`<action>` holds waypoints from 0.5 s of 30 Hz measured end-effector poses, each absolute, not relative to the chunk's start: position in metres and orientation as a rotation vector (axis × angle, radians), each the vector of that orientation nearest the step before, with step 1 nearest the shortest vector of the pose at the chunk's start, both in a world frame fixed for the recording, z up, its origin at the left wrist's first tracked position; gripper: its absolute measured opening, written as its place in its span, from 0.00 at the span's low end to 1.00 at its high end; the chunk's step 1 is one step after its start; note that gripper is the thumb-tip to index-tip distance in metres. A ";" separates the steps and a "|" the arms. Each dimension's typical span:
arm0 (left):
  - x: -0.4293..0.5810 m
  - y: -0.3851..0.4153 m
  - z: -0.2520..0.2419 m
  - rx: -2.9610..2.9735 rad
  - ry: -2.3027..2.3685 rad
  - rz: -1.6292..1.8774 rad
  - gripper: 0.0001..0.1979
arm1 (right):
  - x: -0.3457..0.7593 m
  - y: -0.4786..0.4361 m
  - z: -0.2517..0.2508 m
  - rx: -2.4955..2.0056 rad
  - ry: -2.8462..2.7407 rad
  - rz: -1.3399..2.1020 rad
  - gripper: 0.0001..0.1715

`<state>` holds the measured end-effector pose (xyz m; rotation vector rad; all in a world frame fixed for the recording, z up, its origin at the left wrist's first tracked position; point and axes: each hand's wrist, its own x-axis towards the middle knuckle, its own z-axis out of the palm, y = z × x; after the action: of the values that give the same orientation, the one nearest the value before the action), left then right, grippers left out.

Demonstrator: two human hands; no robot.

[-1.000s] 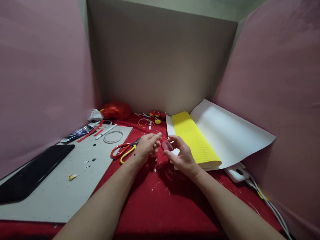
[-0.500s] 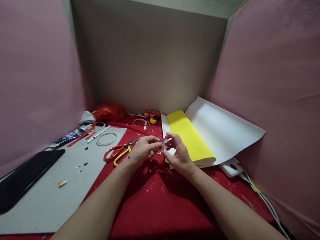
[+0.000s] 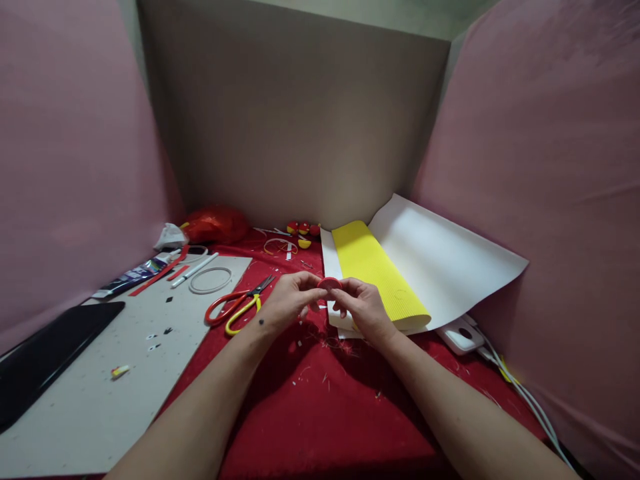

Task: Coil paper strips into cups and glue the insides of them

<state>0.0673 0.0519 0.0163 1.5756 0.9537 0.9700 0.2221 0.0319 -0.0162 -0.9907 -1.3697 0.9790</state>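
Observation:
Between both hands is a small red round piece (image 3: 330, 285) with a ridged-looking rim, held above the cloth. My left hand (image 3: 296, 297) pinches its left side between thumb and fingers. From the right, my right hand (image 3: 364, 307) grips the opposite side, thumb in front and fingers behind. Its lower part is partly hidden by the thumbs. Scissors (image 3: 240, 303) with one red and one yellow handle lie beside my left wrist. Just beyond my right hand rests a folded yellow corrugated sheet (image 3: 377, 267).
A grey board (image 3: 150, 387) at left bears a black tray-like slab (image 3: 55, 353), a tube (image 3: 133, 277), a white pen (image 3: 195, 270) and a ring-shaped coil (image 3: 211, 280). Small red-and-yellow balls (image 3: 303, 228) sit at the back. A white sheet (image 3: 440, 260) and power strip (image 3: 460, 335) lie right.
The red piece has turned between my fingers, its round rim now showing on top. My right hand's raised fingers have come down and closed around it.

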 end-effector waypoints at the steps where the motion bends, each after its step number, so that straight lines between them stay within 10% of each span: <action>1: 0.068 0.052 0.016 1.588 0.955 0.976 0.06 | 0.222 0.032 -0.016 -0.987 -1.369 0.977 0.11; 15: 0.070 0.054 0.002 1.696 0.976 1.097 0.04 | 0.222 0.031 -0.016 -0.945 -1.422 0.969 0.10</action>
<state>0.0700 0.0535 0.0024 1.6960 0.9764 1.0967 0.2221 0.0312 -0.0158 -0.9449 -1.4217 0.9687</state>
